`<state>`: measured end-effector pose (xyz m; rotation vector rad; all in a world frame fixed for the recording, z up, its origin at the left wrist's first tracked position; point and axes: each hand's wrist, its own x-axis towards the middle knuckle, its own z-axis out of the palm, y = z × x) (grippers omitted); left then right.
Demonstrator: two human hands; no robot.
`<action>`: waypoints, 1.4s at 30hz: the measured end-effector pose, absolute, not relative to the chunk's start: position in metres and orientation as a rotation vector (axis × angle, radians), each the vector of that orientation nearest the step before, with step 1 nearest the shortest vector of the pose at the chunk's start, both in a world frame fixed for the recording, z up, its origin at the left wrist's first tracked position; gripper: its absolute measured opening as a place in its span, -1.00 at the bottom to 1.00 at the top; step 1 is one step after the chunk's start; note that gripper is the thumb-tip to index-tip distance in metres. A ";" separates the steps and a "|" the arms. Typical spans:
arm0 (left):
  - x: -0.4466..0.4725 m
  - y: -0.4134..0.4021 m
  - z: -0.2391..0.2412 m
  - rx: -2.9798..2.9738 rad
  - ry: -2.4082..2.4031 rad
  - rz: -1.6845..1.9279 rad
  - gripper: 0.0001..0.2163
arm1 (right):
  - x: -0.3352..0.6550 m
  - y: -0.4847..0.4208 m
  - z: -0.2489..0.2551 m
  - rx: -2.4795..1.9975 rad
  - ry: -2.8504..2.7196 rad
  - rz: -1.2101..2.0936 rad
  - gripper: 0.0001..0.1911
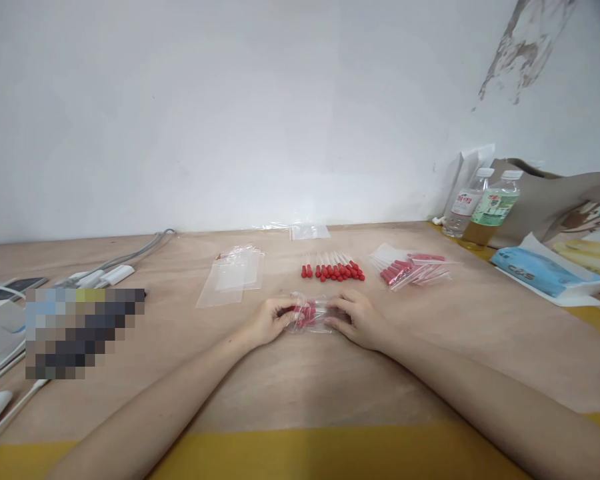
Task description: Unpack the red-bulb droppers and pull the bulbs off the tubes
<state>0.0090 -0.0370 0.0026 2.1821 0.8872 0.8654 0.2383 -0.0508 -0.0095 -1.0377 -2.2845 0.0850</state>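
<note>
"Plastic bag with red ends showing through it: what is surrounding it, from the largest down?"

"A pale wall is rising at the back. A wood-coloured table is stretching out from it, a yellow band crossing the side nearest the person."

"What is standing over on the right?"

"A grey-brown handbag is resting by the wall. Two bottles are standing beside it, one wearing a green label, and a blue tissue pack is lying closer in."

"And where is the plastic bag sitting?"

"Mid-table, between the left hand and the right hand. The left is curling round one end, thumb and fingers nearly together, pinching the plastic by the red ends. The right is holding the other end, thumb and forefinger slightly parted with plastic between them. How firmly they are pressing, I can't tell."

"Anything smaller?"

"Flat pouches are overlapping beyond the left hand, and filled pouches are lying heaped beyond the right. Between those groups, loose droppers are lying in a row, their red tips facing the person and their thin clear stems pointing toward the wall."
</note>
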 end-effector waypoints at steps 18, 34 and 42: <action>-0.089 0.019 0.053 1.817 1.469 1.456 -0.59 | 0.241 -0.049 -0.009 -1.061 -2.285 0.153 -0.79; 0.025 0.050 0.008 2.538 1.580 0.827 -0.78 | 0.241 -0.049 -0.010 -1.038 -2.281 0.129 -0.80; -0.002 0.002 -0.003 2.302 1.349 1.346 -0.89 | 0.242 -0.049 -0.011 -1.033 -2.276 0.161 -0.80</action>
